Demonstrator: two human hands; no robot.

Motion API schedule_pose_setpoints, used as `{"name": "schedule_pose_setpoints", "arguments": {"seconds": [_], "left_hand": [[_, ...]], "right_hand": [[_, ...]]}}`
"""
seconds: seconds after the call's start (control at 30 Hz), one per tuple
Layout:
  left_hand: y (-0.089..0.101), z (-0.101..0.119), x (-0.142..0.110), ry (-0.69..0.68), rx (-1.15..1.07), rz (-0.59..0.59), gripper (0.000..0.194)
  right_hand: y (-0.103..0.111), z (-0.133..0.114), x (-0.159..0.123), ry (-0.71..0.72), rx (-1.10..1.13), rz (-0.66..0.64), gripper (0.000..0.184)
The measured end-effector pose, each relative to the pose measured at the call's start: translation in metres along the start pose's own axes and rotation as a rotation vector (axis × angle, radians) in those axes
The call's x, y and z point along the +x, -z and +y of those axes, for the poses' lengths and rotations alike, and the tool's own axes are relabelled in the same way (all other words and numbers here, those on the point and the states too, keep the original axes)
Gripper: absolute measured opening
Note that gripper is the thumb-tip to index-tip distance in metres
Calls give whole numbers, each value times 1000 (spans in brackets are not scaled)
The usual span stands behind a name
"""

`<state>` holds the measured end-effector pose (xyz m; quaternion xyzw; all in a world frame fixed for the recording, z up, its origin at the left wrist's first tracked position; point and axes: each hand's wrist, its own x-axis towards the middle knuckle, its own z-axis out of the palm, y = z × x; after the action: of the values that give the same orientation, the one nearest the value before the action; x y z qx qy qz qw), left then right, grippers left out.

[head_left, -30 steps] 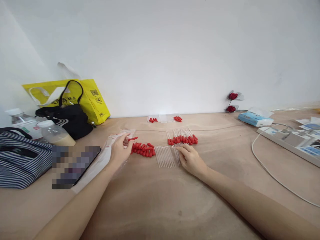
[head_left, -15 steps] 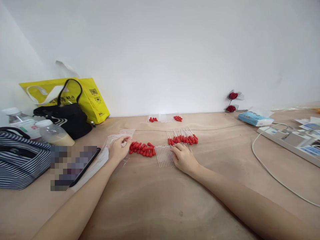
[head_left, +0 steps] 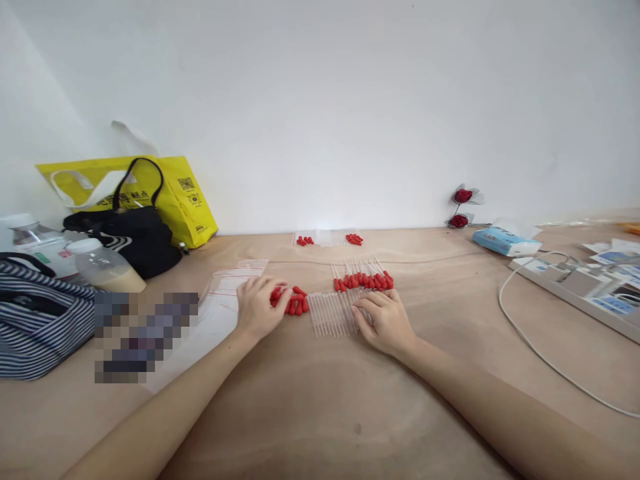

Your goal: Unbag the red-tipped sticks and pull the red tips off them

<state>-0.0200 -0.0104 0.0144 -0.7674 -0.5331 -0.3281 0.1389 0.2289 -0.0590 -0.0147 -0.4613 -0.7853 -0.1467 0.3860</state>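
My left hand (head_left: pixel 263 308) lies over the left end of a pile of red rubber dropper bulbs (head_left: pixel 296 307), its fingers spread and partly covering them. My right hand (head_left: pixel 386 320) rests at the right end of a row of thin clear dropper tubes (head_left: pixel 327 315), thumb and fingers apart. I make out nothing held in either hand. Just behind the tubes lies a row of droppers (head_left: pixel 364 280), clear tubes with red bulbs on their near ends. Beneath and beside my left hand are clear zip bags (head_left: pixel 220 308) with red lines.
By the wall lie small clear bags with red bulbs (head_left: pixel 354 239). To the left are a yellow bag (head_left: pixel 193 213), a black bag (head_left: pixel 145 250), a bottle (head_left: pixel 117 270) and a striped pouch (head_left: pixel 45 333). A tissue pack (head_left: pixel 505 240), power strip (head_left: pixel 565 287) and cable (head_left: pixel 520 343) are on the right.
My left hand has moved right from the zip bags onto the bulbs, and its fingers have spread. My right hand has shifted slightly right along the tubes, uncovering more of them.
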Motion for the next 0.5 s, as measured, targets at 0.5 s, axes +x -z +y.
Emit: {"name": "schedule_pose_setpoints", "arguments": {"seconds": [0.5], "left_hand": [[-66, 86, 70, 286, 43, -636, 36]], "right_hand": [[20, 28, -16, 2, 26, 29, 17]]}}
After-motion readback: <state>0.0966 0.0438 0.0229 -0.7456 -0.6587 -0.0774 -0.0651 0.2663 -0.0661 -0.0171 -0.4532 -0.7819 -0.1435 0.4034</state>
